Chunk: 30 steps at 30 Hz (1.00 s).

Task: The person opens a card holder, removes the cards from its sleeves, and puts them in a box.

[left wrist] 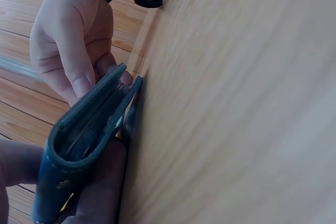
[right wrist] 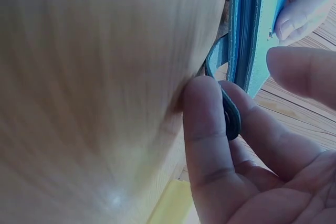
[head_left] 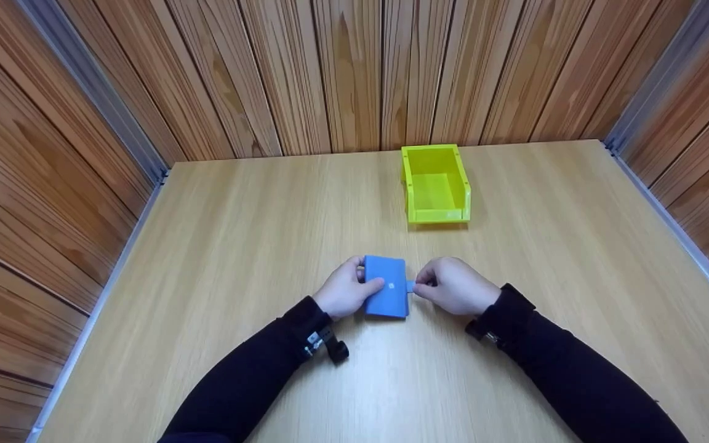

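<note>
My left hand [head_left: 347, 289] grips a small blue wallet [head_left: 385, 301], its thumb lying on the front near a small snap stud. In the left wrist view the folded wallet [left wrist: 79, 135] stands edge-on, with stitched edges and thin layers inside. From its right side sticks out a short closure strap [head_left: 410, 287]. My right hand [head_left: 456, 286] pinches this strap. In the right wrist view the strap [right wrist: 231, 116] bends away from the wallet [right wrist: 252, 30] between the fingers of my right hand [right wrist: 252, 150]; its snap end is mostly hidden by them.
A yellow open-fronted bin [head_left: 437, 215] stands behind the wallet, near the back of the wooden table [head_left: 256, 227]. Wood-plank walls [head_left: 354, 74] close off the back and both sides. Black wrist camera mounts [head_left: 336, 351] sit at both wrists.
</note>
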Each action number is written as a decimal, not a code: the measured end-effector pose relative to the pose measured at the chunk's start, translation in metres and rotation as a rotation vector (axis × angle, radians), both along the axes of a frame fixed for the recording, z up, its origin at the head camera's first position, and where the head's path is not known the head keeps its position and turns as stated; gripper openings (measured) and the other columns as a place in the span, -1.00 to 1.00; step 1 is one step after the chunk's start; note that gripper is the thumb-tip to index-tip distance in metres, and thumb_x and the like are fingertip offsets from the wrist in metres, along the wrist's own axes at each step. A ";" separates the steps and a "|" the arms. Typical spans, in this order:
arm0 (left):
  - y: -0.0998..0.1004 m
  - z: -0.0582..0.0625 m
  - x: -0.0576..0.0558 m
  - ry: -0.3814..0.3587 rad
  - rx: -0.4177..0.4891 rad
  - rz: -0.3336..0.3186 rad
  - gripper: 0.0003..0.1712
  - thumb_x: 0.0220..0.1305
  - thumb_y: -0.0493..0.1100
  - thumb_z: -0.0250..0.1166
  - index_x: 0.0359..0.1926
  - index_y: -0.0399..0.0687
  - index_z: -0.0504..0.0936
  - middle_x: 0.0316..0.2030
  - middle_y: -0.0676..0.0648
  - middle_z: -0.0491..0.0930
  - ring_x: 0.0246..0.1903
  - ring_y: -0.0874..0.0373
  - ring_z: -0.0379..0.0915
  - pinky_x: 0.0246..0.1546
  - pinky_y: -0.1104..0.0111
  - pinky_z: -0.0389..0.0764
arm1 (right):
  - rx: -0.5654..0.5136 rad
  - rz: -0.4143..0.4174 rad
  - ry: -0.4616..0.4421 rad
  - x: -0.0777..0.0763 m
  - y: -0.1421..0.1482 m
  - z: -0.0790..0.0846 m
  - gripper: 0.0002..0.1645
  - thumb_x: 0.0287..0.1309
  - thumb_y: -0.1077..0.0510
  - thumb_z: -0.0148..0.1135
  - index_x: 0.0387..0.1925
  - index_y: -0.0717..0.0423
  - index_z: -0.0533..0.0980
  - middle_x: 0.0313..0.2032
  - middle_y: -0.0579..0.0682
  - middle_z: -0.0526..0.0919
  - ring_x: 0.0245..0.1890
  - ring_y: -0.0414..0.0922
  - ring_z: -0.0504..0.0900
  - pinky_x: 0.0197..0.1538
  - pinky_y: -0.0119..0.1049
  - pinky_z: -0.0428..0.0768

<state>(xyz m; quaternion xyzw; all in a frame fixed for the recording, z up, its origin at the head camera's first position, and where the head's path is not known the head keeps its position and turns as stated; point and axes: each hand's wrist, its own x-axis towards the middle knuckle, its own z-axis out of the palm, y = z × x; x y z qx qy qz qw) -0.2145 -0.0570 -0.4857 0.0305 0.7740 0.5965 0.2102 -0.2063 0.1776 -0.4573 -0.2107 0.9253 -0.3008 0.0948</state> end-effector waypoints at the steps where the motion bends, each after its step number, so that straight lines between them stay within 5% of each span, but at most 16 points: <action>1: 0.000 0.001 0.000 0.000 -0.009 0.001 -0.35 0.34 -0.10 0.30 0.33 -0.20 0.25 -0.01 -0.18 0.62 -0.02 0.04 0.61 -0.03 0.22 0.67 | 0.002 -0.005 -0.008 0.000 0.000 0.000 -0.84 0.21 0.06 0.31 -0.42 0.02 0.67 -0.45 -0.14 0.65 -0.48 -0.23 0.53 -0.34 -0.31 0.53; 8: -0.003 0.009 0.003 0.073 -0.136 -0.042 -0.26 0.31 -0.07 0.32 0.38 -0.11 0.17 0.11 -0.19 0.57 -0.01 0.06 0.59 -0.12 0.25 0.70 | 0.009 -0.014 -0.033 0.001 -0.001 0.001 -0.87 0.21 0.10 0.31 -0.40 0.04 0.68 -0.41 -0.11 0.65 -0.47 -0.21 0.52 -0.36 -0.31 0.53; 12: -0.005 0.017 0.007 0.219 -0.300 -0.105 -0.14 0.26 -0.07 0.36 0.43 -0.11 0.09 0.06 -0.17 0.58 -0.13 0.08 0.61 -0.14 0.25 0.69 | 0.013 -0.018 -0.039 0.000 -0.001 0.001 -0.90 0.20 0.12 0.31 -0.39 0.04 0.68 -0.40 -0.11 0.65 -0.47 -0.20 0.52 -0.36 -0.31 0.52; 17: -0.002 0.028 0.018 0.415 -0.596 -0.164 -0.05 0.16 0.13 0.41 0.42 -0.17 0.21 0.23 -0.21 0.44 0.20 0.00 0.42 0.27 0.17 0.45 | 0.010 -0.021 -0.041 0.000 -0.001 0.001 -0.91 0.18 0.13 0.33 -0.38 0.05 0.68 -0.38 -0.11 0.66 -0.45 -0.21 0.53 -0.34 -0.31 0.53; 21: 0.002 0.033 0.029 0.581 -0.747 -0.212 -0.05 0.06 0.24 0.44 0.35 -0.15 0.35 0.35 -0.25 0.32 0.31 -0.10 0.29 0.32 0.10 0.39 | 0.005 -0.013 -0.025 0.000 -0.001 0.000 -0.91 0.16 0.13 0.33 -0.41 0.03 0.68 -0.45 -0.14 0.64 -0.49 -0.22 0.50 -0.40 -0.33 0.51; 26: 0.006 0.037 0.037 0.766 -0.798 -0.322 -0.08 0.01 0.23 0.48 0.32 -0.09 0.41 0.37 -0.20 0.32 0.35 -0.09 0.26 0.35 0.14 0.36 | -0.001 0.001 -0.012 0.000 -0.001 0.000 -0.90 0.16 0.13 0.34 -0.45 0.01 0.67 -0.51 -0.17 0.61 -0.53 -0.23 0.48 -0.45 -0.35 0.48; 30: 0.007 0.035 0.038 0.815 -0.765 -0.437 -0.18 0.03 0.15 0.49 0.31 0.02 0.47 0.37 -0.15 0.34 0.37 -0.07 0.24 0.38 0.15 0.32 | 0.003 0.009 -0.002 0.000 -0.001 0.000 -0.89 0.16 0.12 0.35 -0.47 -0.02 0.66 -0.50 -0.18 0.61 -0.52 -0.23 0.48 -0.45 -0.35 0.47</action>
